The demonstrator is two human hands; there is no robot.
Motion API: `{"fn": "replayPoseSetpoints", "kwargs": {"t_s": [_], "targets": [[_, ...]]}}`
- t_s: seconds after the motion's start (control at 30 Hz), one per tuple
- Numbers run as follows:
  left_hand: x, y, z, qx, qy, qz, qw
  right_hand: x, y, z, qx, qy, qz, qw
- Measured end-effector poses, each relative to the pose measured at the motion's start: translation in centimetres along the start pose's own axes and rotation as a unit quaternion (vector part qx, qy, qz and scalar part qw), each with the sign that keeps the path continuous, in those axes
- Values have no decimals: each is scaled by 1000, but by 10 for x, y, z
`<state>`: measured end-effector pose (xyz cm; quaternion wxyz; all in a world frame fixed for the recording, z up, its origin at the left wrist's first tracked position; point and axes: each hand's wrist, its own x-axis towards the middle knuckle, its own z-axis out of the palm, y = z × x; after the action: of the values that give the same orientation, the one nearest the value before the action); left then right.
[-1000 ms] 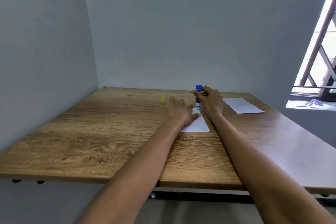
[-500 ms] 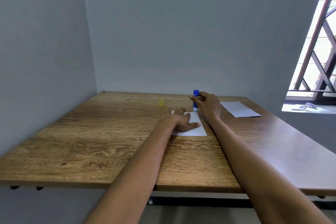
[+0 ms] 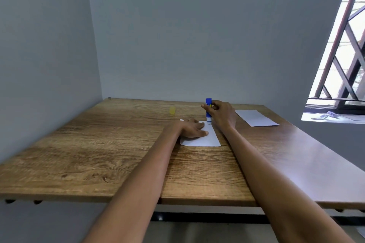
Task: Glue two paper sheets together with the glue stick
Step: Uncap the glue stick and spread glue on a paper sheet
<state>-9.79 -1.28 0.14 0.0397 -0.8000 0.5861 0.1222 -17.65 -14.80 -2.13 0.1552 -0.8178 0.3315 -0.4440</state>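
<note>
A white paper sheet (image 3: 205, 140) lies on the wooden table (image 3: 98, 144) near its middle. My left hand (image 3: 192, 129) rests flat on this sheet with its fingers straight. My right hand (image 3: 222, 113) grips a blue and white glue stick (image 3: 208, 111), held upright with its lower end touching the far right part of the sheet. A second white paper sheet (image 3: 255, 117) lies apart at the right, beyond my right hand. A small yellow cap (image 3: 172, 110) lies on the table to the left of the glue stick.
The table stands in a corner, with grey walls close at the left and behind. A window with a metal grille (image 3: 343, 69) is at the right, and small items lie on its sill (image 3: 327, 117). The table's near edge runs across the lower view.
The view has tilted up and the hands sit slightly lower in it. My left hand has slid back a little on the sheet. The glue stick stays upright at the sheet's far end.
</note>
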Motion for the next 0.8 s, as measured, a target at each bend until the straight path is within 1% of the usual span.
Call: {"fn": "replayPoseSetpoints", "kwargs": {"t_s": [0.33, 0.57, 0.8], "targets": [[-1, 2, 4, -31, 20, -15, 999, -17, -4, -12, 27, 4, 10, 1000], [-7, 6, 9, -17, 51, -32, 998, -39, -14, -27, 44, 15, 4, 999], [-9, 10, 12, -58, 83, -40, 994, -55, -15, -41, 48, 22, 10, 999]]}}
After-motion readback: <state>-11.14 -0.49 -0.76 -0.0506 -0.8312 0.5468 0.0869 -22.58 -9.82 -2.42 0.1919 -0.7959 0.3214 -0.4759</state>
